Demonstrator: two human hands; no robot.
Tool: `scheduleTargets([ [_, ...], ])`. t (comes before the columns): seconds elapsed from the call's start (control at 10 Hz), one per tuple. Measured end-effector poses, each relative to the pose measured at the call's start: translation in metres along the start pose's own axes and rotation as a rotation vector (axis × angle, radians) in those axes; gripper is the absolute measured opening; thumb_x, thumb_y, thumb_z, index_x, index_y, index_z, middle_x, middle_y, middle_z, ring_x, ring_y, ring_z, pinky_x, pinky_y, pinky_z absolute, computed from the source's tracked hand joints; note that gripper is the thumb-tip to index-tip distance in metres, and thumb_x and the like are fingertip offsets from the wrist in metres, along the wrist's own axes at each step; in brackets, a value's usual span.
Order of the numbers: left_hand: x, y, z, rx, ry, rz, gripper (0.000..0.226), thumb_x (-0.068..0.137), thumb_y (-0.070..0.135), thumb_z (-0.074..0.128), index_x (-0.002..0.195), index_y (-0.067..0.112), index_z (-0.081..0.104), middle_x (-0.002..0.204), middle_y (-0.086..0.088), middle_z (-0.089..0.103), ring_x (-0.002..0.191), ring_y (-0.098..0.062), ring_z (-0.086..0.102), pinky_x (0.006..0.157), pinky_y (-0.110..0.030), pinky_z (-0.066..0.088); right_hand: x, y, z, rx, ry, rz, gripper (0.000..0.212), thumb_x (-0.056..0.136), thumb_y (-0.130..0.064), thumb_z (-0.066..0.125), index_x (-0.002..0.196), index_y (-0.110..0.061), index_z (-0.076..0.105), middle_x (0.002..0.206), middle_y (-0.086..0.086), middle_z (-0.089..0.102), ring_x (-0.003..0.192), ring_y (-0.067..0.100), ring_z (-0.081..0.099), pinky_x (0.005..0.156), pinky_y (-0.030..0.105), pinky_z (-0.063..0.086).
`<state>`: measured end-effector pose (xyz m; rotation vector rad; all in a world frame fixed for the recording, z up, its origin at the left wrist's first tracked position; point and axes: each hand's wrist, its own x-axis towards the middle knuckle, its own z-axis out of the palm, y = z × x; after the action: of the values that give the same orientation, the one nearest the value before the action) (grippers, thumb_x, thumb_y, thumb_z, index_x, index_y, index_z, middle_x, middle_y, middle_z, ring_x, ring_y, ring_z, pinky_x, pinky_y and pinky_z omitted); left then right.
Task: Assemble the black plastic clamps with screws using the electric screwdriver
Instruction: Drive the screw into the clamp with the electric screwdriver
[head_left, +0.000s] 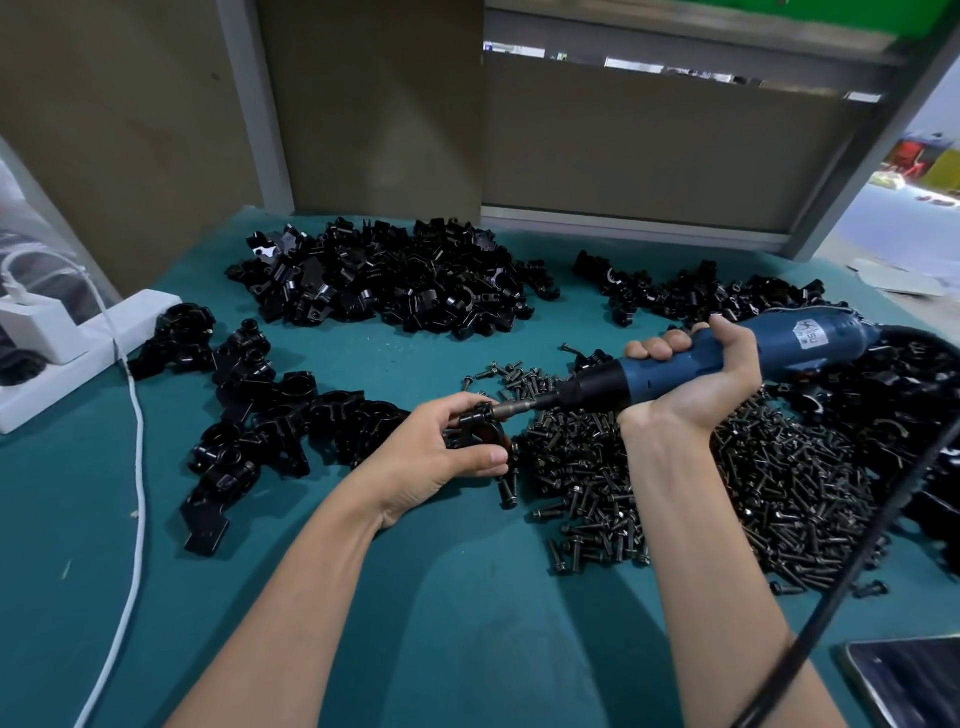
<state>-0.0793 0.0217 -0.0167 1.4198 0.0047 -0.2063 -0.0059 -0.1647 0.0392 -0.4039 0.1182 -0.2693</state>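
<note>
We're on the driving step, and we'd want the bit dead in line with the screw, a steady push along it, and the clamp (480, 428) braced against twisting. Our left hand (441, 447) pinches that black clamp just above the bench (415, 597), beside the screw pile (727, 478), thumb below and fingers curled over. Our right hand (696, 374) wraps the blue electric screwdriver (737, 353), held nearly level with its tip at the clamp

Glossy black plastic clamps (395, 280); dark metal screws (727, 483); matt teal cloth-like table cover (467, 597); smooth blue plastic screwdriver (727, 358).
</note>
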Motion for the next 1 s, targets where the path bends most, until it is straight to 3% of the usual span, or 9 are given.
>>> scheduleTargets([
  [0.6, 0.001, -0.0024, 0.0009, 0.006, -0.011, 0.016, 0.037, 0.081, -0.003, 0.074, 0.113, 0.014, 0.065, 0.113, -0.016, 0.069, 0.095, -0.03, 0.073, 0.079, -0.029, 0.06, -0.001, 0.0003, -0.0003, 0.008, -0.003, 0.009, 0.019, 0.084, -0.022, 0.055, 0.07, -0.015, 0.046, 0.054, -0.004, 0.044, 0.042, 0.013, 0.04, 0.047, 0.021, 0.038],
  [0.8, 0.0, -0.0027, 0.0021, -0.038, -0.027, 0.017, 0.036, 0.081, -0.005, 0.074, 0.111, 0.015, 0.067, 0.098, -0.003, 0.076, 0.092, -0.029, 0.074, 0.074, -0.023, 0.058, -0.0018, -0.0006, 0.0001, 0.016, 0.005, 0.015, 0.019, 0.084, -0.022, 0.056, 0.069, -0.015, 0.046, 0.053, -0.004, 0.044, 0.042, 0.013, 0.04, 0.046, 0.021, 0.037],
  [1.0, -0.0002, -0.0031, 0.0022, -0.03, -0.027, 0.025, 0.035, 0.081, -0.004, 0.074, 0.111, 0.013, 0.067, 0.109, -0.013, 0.07, 0.09, -0.029, 0.074, 0.075, -0.021, 0.057, -0.0019, 0.0, 0.0012, 0.005, 0.003, 0.009, 0.019, 0.084, -0.022, 0.055, 0.069, -0.015, 0.046, 0.053, -0.004, 0.043, 0.042, 0.013, 0.039, 0.047, 0.021, 0.037],
])
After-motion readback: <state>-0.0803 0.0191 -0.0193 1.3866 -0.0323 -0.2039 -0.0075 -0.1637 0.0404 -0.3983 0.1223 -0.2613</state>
